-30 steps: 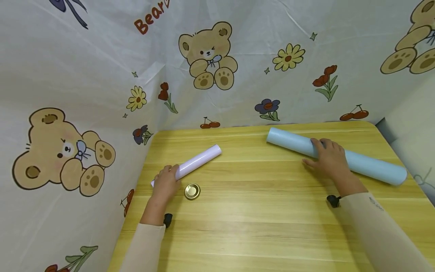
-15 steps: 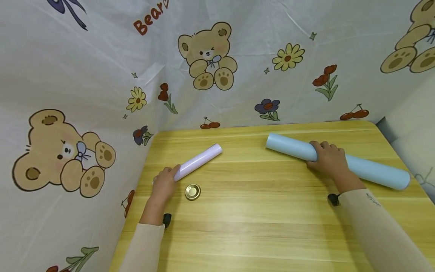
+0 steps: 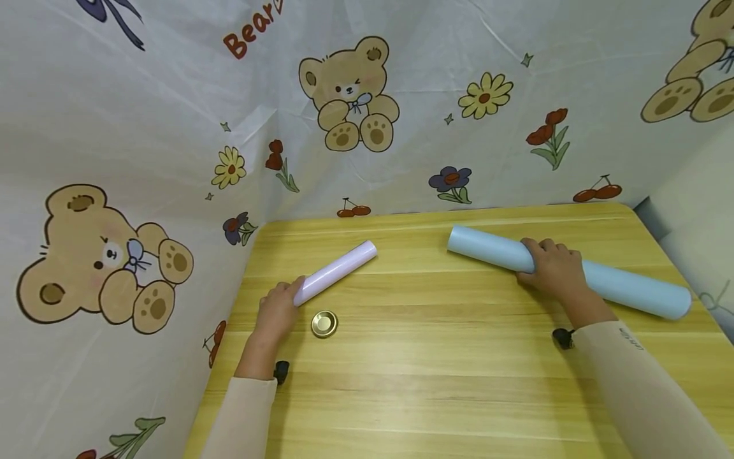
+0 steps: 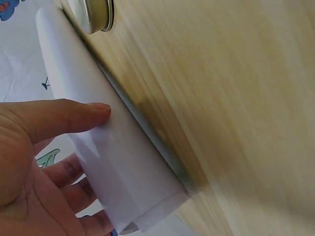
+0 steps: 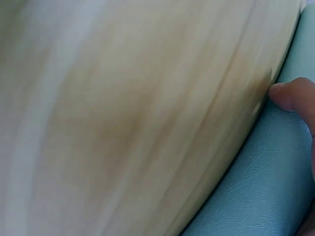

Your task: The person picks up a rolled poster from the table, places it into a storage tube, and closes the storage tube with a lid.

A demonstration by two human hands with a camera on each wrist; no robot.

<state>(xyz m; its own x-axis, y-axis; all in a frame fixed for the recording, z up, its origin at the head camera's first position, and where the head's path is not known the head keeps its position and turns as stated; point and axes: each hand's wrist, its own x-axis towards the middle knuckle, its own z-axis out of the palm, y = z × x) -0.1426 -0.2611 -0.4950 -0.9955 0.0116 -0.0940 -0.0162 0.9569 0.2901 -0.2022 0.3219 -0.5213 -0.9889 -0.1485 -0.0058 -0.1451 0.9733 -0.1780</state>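
My left hand (image 3: 278,311) grips a glossy pale lilac roll (image 3: 338,271) near its lower left end, which the hand hides in the head view. In the left wrist view the thumb (image 4: 93,114) lies on top of this rolled sheet (image 4: 106,142), and the other fingers are curled at its far side. On the right, my right hand (image 3: 557,271) holds a longer, thicker light blue roll (image 3: 636,287) around its middle. The right wrist view shows the thumb (image 5: 290,93) against its textured blue surface (image 5: 261,172); the other fingers are mostly hidden there.
A round gold-coloured lid (image 3: 324,324) lies on the wooden table (image 3: 424,357) just right of my left hand. A printed bear cloth (image 3: 401,178) hangs along the table's back and left edges. Dark wrist cameras stick out by both sleeves.
My right thumb has drawn in against the blue roll, and that roll has shifted slightly toward me. The lilac roll has slid a little up and right with my left hand.
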